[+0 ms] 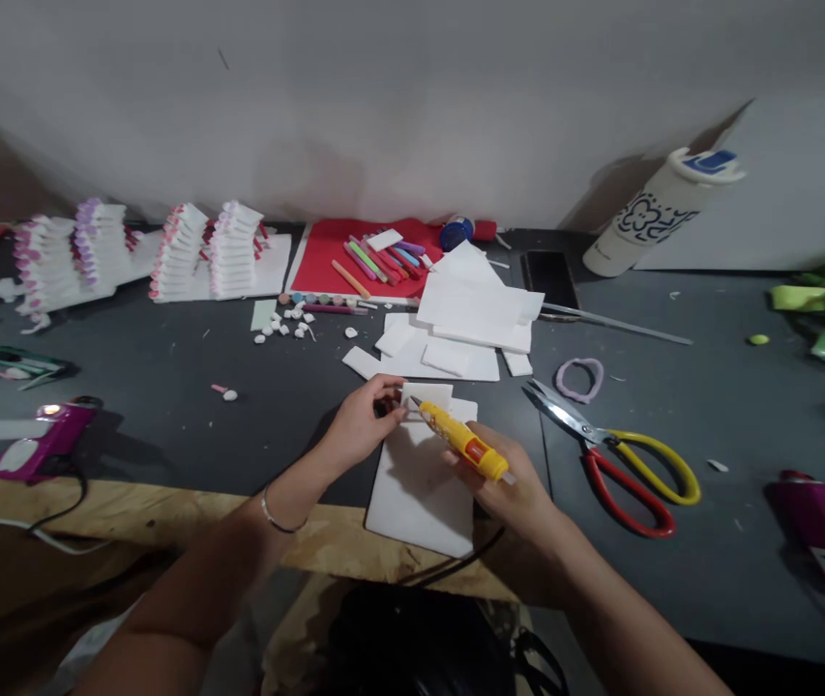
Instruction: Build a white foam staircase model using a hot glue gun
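My right hand (510,483) is wrapped round a yellow hot glue gun (462,440), a clear stick poking from its back end. Its nozzle points left, at a small white foam piece (435,391). The fingers of my left hand (361,420) pinch the left edge of that piece. Under both lies a larger white board (419,498), reaching over the table's front edge. Whether the nozzle touches the small piece I cannot tell.
Cut white sheets (481,300) are piled behind my hands. Large scissors (593,435) lie blades apart on the right, near a purple ring (578,379). A tumbler (655,213) and phone (551,282) stand farther back. Markers (383,259) rest on red material (321,256).
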`<state>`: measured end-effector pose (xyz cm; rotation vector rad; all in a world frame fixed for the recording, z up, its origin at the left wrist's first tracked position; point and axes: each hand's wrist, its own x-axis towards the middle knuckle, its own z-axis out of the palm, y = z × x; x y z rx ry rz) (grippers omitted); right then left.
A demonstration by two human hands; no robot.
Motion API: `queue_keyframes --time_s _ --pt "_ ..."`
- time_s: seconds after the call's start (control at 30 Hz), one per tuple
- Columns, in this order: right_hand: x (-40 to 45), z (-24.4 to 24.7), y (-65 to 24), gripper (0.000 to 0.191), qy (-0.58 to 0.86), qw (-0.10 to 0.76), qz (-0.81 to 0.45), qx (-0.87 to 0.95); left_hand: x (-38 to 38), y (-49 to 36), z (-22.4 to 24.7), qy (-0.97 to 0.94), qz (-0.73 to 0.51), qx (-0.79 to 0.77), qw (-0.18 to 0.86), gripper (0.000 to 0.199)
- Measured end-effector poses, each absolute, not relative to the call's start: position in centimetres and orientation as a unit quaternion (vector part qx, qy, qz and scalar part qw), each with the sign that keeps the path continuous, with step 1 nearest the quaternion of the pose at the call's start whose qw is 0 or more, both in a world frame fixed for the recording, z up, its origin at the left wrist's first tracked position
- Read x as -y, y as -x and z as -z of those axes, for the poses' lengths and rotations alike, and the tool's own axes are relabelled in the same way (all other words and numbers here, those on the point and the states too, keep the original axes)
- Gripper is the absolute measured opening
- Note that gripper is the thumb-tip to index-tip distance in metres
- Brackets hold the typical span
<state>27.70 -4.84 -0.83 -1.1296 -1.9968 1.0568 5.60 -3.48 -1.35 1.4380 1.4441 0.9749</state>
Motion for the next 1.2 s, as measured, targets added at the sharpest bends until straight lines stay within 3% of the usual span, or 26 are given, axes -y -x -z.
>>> queue_keyframes --time_s 0.17,1.2 --pt "4.89 0.81 -27.58 0.031 0.413 0.308 -0.401 0.758 3.5 -5.71 1.16 -0.575 -0.386 -0.592 0.412 0.018" --pt "5.0 0.5 -27.39 0.029 0.405 0.303 -0.403 0.762 3.48 -5.85 0.68 -0.575 -0.375 -0.605 0.404 0.017"
